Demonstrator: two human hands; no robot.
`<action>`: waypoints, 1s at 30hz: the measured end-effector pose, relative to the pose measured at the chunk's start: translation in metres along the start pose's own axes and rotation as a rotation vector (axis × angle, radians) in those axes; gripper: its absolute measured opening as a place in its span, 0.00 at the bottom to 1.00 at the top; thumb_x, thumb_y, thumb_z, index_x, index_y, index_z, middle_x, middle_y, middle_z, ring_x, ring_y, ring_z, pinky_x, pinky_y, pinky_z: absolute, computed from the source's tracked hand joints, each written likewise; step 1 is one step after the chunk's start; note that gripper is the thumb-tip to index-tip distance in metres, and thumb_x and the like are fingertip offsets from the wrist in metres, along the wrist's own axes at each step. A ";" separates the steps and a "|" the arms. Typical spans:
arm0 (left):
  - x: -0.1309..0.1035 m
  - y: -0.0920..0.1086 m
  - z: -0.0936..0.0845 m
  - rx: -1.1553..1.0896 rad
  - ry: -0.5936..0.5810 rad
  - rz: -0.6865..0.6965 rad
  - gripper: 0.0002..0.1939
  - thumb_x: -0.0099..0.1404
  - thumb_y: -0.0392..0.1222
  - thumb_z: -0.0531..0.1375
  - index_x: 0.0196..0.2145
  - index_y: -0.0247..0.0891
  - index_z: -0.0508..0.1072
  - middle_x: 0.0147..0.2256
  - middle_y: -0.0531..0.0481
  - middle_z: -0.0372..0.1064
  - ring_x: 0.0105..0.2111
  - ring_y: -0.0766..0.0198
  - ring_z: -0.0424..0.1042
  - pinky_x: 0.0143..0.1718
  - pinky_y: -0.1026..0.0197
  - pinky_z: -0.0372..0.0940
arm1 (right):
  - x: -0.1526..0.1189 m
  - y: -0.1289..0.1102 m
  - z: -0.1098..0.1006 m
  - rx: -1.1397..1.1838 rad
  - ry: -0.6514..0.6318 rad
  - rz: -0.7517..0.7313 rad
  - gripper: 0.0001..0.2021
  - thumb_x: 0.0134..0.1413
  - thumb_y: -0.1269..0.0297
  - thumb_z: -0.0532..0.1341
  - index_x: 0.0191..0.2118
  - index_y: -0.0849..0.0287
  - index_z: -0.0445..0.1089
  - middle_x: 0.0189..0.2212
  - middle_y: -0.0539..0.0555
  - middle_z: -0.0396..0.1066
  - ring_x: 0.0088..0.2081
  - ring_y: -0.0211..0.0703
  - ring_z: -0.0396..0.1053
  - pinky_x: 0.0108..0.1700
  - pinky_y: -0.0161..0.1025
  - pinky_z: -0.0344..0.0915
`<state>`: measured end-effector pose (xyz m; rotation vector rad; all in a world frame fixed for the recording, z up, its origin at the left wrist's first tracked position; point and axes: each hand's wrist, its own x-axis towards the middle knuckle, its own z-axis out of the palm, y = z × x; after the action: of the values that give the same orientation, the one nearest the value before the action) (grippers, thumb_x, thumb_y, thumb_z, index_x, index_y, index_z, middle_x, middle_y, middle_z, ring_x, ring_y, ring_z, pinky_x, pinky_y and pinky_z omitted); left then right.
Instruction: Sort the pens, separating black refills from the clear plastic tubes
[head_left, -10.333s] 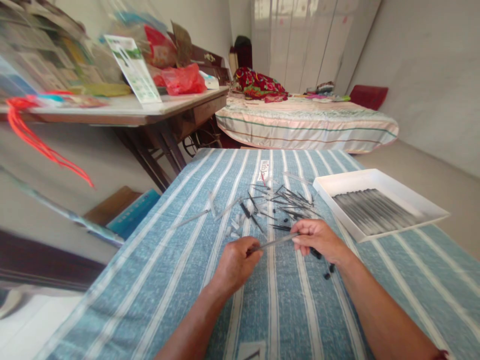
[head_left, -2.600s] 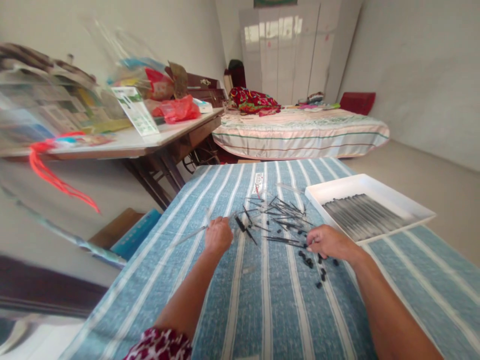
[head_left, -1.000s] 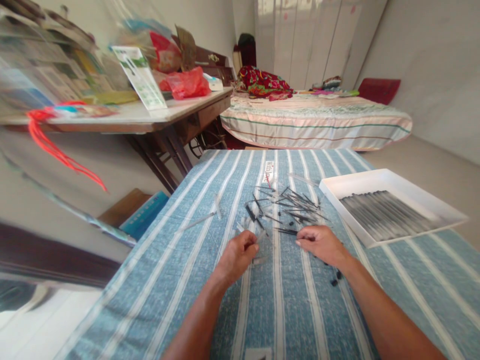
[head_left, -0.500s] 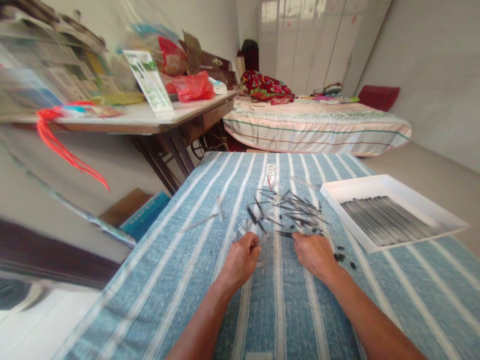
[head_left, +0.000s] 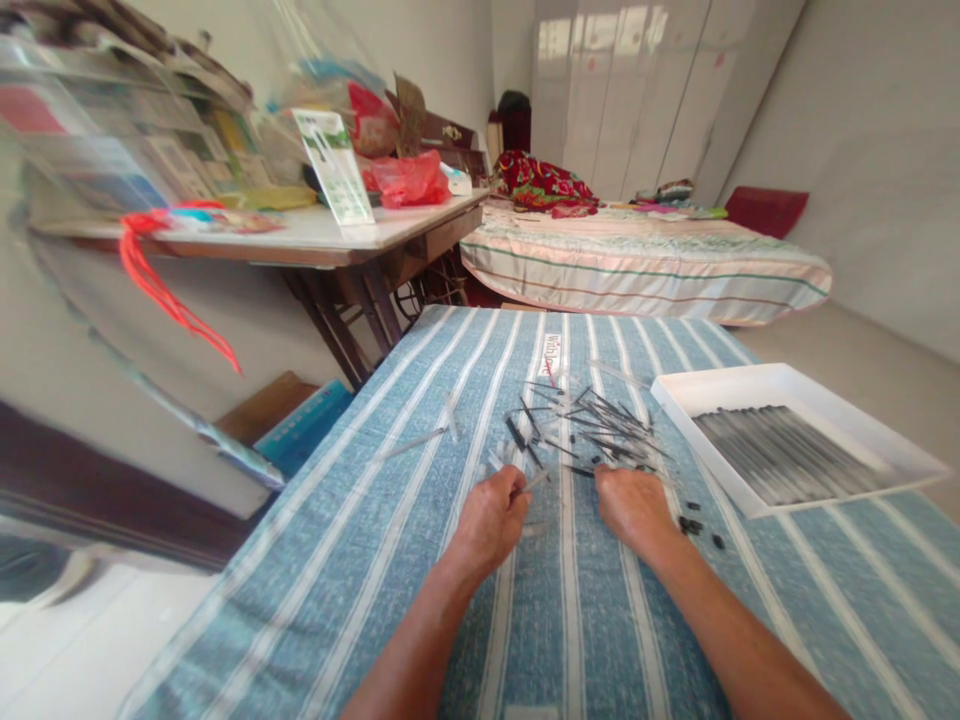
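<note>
My left hand [head_left: 491, 515] is closed round a clear thin tube [head_left: 534, 481], whose end sticks out to the right. My right hand [head_left: 632, 505] has its fingers pressed together at the near edge of a heap of thin black sticks [head_left: 611, 420]; a dark stick [head_left: 580, 471] shows at its fingertips. Small black caps [head_left: 691, 525] lie right of my right wrist. Clear pieces and a thicker black piece [head_left: 515, 433] lie just beyond my left hand.
A white tray [head_left: 810, 390] with a row of grey-black tubes [head_left: 787, 453] stands at the right on the striped cloth [head_left: 375, 560]. More clear tubes [head_left: 452, 415] lie left of the heap. A cluttered side table [head_left: 300, 235] is at the left, a bed [head_left: 645, 250] behind.
The view has shifted slightly, so the scene sits a little further right. Both hands stay in nearly the same places, and less of the dark sticks shows at my right fingertips.
</note>
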<state>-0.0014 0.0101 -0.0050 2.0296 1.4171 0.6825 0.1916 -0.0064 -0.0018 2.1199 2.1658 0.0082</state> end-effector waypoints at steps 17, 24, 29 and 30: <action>-0.009 0.028 0.005 -0.703 -0.270 -0.220 0.05 0.51 0.39 0.57 0.27 0.36 0.64 0.21 0.55 0.65 0.19 0.70 0.62 0.19 0.68 0.53 | -0.004 0.013 0.010 2.267 -0.078 -0.054 0.09 0.44 0.64 0.62 0.28 0.57 0.59 0.08 0.39 0.51 0.10 0.27 0.44 0.15 0.28 0.40; -0.011 0.030 0.006 -0.829 -0.338 -0.234 0.06 0.52 0.38 0.59 0.27 0.35 0.64 0.22 0.54 0.67 0.19 0.71 0.61 0.19 0.69 0.54 | -0.006 0.007 0.012 2.433 -0.138 -0.106 0.06 0.47 0.67 0.62 0.32 0.56 0.62 0.09 0.40 0.54 0.10 0.26 0.46 0.15 0.27 0.41; -0.011 0.031 0.006 -0.877 -0.341 -0.236 0.06 0.52 0.38 0.59 0.27 0.35 0.65 0.22 0.54 0.67 0.19 0.72 0.61 0.18 0.69 0.54 | -0.006 0.005 0.013 2.454 -0.142 -0.126 0.06 0.48 0.66 0.62 0.32 0.55 0.63 0.09 0.40 0.55 0.10 0.27 0.46 0.16 0.27 0.42; -0.011 0.032 0.006 -0.874 -0.341 -0.238 0.06 0.52 0.38 0.60 0.27 0.35 0.65 0.21 0.54 0.67 0.18 0.72 0.61 0.18 0.69 0.54 | -0.006 0.004 0.013 2.457 -0.144 -0.126 0.06 0.47 0.66 0.62 0.32 0.55 0.63 0.09 0.40 0.55 0.10 0.26 0.46 0.16 0.27 0.42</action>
<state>0.0202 -0.0103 0.0123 1.1952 0.9001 0.6524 0.1970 -0.0138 -0.0140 1.3800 1.4928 -3.9317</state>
